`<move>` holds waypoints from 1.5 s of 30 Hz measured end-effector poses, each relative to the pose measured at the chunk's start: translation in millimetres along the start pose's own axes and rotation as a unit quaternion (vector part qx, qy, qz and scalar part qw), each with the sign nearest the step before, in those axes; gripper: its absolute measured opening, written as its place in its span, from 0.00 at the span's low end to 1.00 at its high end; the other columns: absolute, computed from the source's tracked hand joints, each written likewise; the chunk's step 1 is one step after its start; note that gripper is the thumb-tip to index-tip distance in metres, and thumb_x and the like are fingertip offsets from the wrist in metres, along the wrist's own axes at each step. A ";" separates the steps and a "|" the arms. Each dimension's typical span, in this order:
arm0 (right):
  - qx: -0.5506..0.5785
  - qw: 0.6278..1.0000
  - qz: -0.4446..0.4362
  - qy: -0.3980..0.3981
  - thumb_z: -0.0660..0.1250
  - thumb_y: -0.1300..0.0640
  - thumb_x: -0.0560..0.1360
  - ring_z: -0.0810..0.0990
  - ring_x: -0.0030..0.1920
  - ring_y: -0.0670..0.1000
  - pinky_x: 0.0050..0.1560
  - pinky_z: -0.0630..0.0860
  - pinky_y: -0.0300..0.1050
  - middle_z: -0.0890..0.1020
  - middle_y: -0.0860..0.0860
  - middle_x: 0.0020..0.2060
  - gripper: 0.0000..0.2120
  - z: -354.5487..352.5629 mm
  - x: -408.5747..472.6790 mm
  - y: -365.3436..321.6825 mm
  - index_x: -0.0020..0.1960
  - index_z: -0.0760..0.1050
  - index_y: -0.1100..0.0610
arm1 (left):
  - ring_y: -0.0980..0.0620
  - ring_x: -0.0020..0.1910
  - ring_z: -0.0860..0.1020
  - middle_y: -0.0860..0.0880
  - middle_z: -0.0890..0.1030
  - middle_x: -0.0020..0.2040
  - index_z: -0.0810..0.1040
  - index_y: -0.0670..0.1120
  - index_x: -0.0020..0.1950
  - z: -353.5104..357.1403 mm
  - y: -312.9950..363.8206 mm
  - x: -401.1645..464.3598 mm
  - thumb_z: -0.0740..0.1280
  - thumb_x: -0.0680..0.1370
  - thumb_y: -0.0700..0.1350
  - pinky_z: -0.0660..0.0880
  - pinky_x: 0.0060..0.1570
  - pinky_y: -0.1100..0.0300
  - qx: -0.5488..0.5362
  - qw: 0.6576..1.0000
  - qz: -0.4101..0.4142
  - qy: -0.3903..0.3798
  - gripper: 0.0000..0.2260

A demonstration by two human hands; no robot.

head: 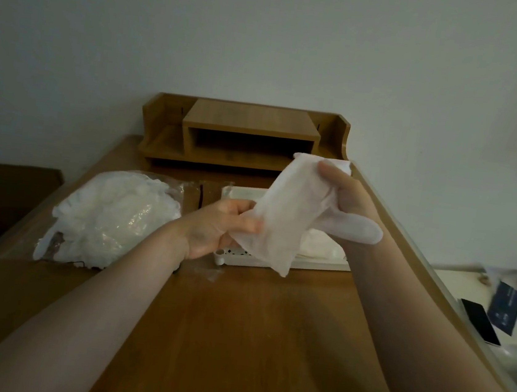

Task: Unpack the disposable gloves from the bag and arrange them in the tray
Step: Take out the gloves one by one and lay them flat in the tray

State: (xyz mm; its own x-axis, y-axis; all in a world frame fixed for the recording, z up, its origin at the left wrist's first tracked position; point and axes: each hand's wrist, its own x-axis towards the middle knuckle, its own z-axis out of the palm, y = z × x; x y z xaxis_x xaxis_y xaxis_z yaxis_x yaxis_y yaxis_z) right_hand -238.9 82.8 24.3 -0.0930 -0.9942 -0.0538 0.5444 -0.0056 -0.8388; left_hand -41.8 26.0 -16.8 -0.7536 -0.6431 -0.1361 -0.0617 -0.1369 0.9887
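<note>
A thin white disposable glove [290, 212] is held in the air above the white tray [320, 264]. My left hand [218, 226] pinches its lower edge between thumb and fingers. My right hand [347, 193] grips its upper part, and the glove's thumb sticks out to the right below that hand. Other white gloves [322, 245] lie in the tray, partly hidden behind the held glove. The clear plastic bag [109, 220], full of white gloves, lies on the wooden desk to the left of the tray.
A wooden shelf unit [244, 136] stands at the back of the desk [250, 340] against the wall. On a white surface to the right lie a dark phone [479, 321] and a dark card [505, 307]. A dark cabinet [3, 192] is at the left.
</note>
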 end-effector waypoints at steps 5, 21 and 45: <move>-0.167 0.977 -0.089 0.099 0.64 0.64 0.76 0.79 0.45 0.52 0.46 0.77 0.48 0.77 0.51 0.47 0.17 -34.5 9.0 -18.6 0.64 0.68 0.58 | 0.49 0.46 0.82 0.45 0.83 0.48 0.77 0.43 0.56 1.1 2.9 13.7 0.66 0.73 0.37 0.80 0.48 0.57 -0.021 0.999 -0.005 0.026 0.12; -0.450 0.872 -0.055 0.182 0.68 0.51 0.76 0.81 0.44 0.51 0.42 0.79 0.42 0.79 0.51 0.52 0.15 -103.1 26.0 -17.1 0.60 0.76 0.56 | 0.50 0.34 0.78 0.43 0.77 0.42 0.74 0.44 0.54 19.2 0.0 91.3 0.58 0.82 0.41 0.75 0.29 0.63 0.169 0.953 -0.047 0.249 0.06; -0.859 0.498 -0.088 -0.083 0.54 0.48 0.81 0.52 0.76 0.52 0.74 0.43 0.53 0.60 0.51 0.75 0.24 -66.0 51.7 31.6 0.75 0.59 0.54 | 0.50 0.65 0.68 0.47 0.70 0.67 0.70 0.44 0.67 52.5 -11.5 90.5 0.53 0.82 0.45 0.62 0.67 0.55 0.697 0.701 0.112 0.098 0.15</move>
State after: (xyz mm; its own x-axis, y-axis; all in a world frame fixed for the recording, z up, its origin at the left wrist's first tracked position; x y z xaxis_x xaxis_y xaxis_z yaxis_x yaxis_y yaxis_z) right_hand -281.5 38.3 -40.8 0.1344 -0.9906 0.0273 -0.9892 -0.1357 -0.0559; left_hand -143.7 8.9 -37.1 -0.7507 -0.6407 0.1612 -0.6391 0.7661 0.0687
